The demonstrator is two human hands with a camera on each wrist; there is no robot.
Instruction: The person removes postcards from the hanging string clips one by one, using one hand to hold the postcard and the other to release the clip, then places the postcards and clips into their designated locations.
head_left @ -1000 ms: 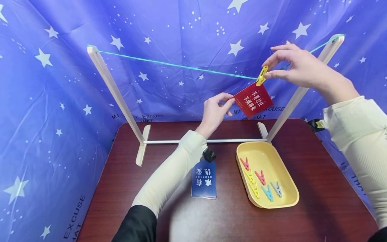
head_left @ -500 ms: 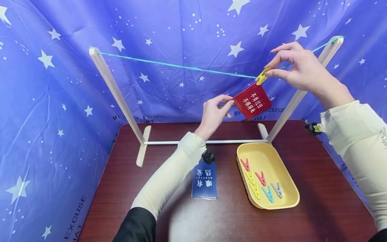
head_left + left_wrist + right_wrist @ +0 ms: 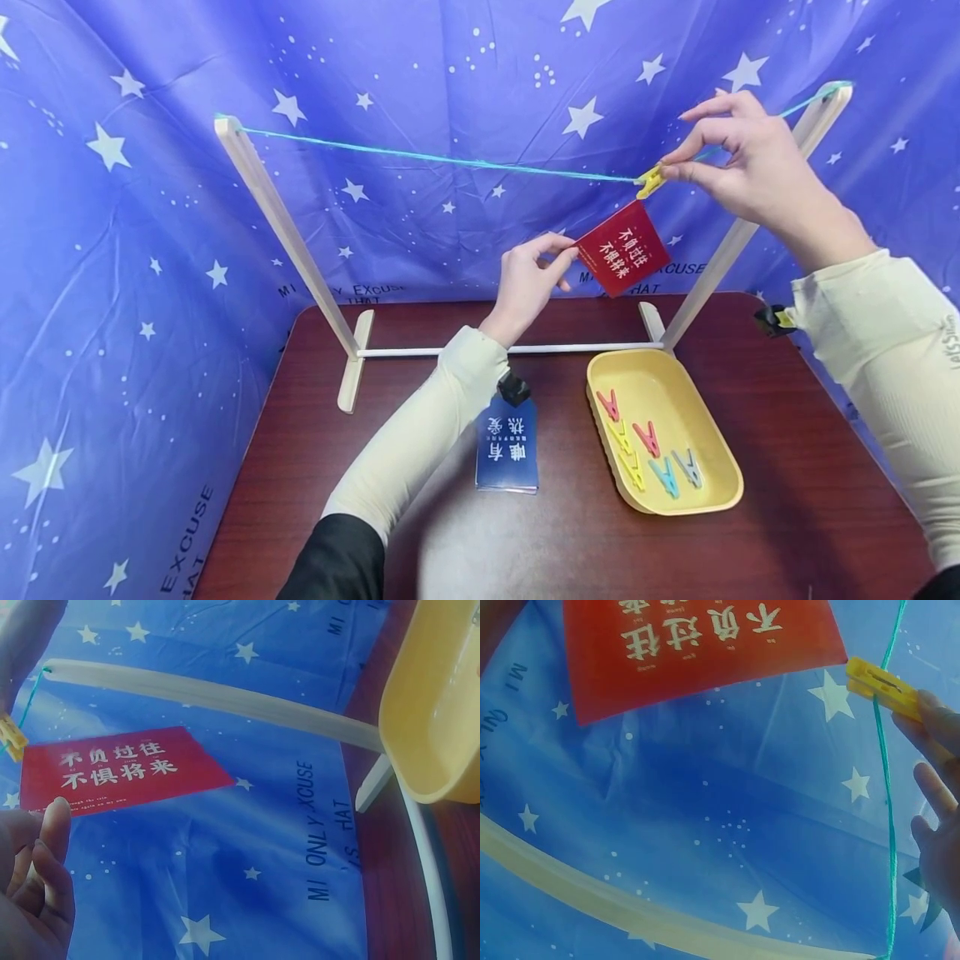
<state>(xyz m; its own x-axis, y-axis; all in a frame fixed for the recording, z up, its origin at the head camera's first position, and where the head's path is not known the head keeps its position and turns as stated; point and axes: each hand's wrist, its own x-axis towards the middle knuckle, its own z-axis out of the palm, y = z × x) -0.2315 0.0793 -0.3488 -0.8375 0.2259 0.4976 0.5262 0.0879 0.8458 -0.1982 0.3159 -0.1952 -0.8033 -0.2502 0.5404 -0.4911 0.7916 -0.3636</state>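
My left hand (image 3: 525,279) pinches the left corner of a red card (image 3: 624,250) printed with white characters, its face tilted. My right hand (image 3: 757,162) pinches the handle end of a yellow clothespin (image 3: 651,178) between thumb and finger. A green string (image 3: 450,161) runs to that clothespin; in the right wrist view the clothespin (image 3: 885,686) crosses the string, its tip right at the card's corner. In the left wrist view, fingertips of the left hand (image 3: 45,870) lie at the card's lower edge.
Wooden posts (image 3: 281,229) hold the string over a dark red table (image 3: 337,500). A yellow tray (image 3: 675,379) at the right holds several clothespins, pink, yellow, blue and grey. A stack of blue cards (image 3: 507,471) lies below the left wrist. A starry blue curtain (image 3: 420,242) hangs behind.
The right hand has tipped the clothespin sideways and moved it slightly up with the string. Its tip, earlier overlapping the card's top corner, now sits at that corner's edge. The left hand stays nearly still.
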